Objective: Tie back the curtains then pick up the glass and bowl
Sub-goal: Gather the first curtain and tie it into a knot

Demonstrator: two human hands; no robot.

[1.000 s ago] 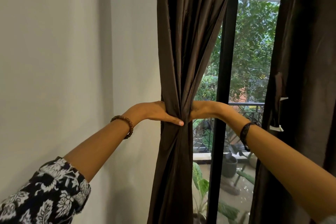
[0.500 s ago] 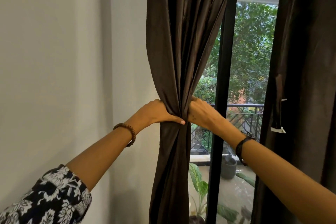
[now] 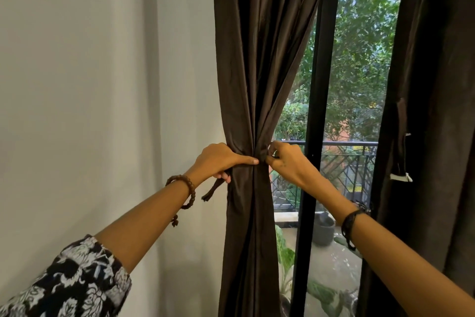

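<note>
Item: left curtain (image 3: 259,64), dark brown, long axis vertical, running from the top edge of the frame to the bottom, just right of centre. Cinched to a narrow waist at mid-height; folds fan out above and below the waist.

Grip, left: my left hand (image 3: 221,159) wraps the gathered waist from the left side, thumb laid straight across the front of the cloth, pointing right. My lower fingers are curled round a tie strap (image 3: 212,190) of the same brown; its free end hangs down and to the left, below my palm.

Grip, right: my right hand (image 3: 288,162) meets the waist from the right, fingers curled and pinching the fabric or strap at the cinch; which of the two, I cannot tell. Thumb tips of both hands nearly meet.

Surroundings: beaded bracelet (image 3: 186,193) on my left wrist; dark band (image 3: 350,221) on my right. Black window frame (image 3: 312,136) upright just right of the curtain. Right curtain (image 3: 437,85) hanging loose at the right edge. Pale wall (image 3: 90,85) fills the left half.
</note>
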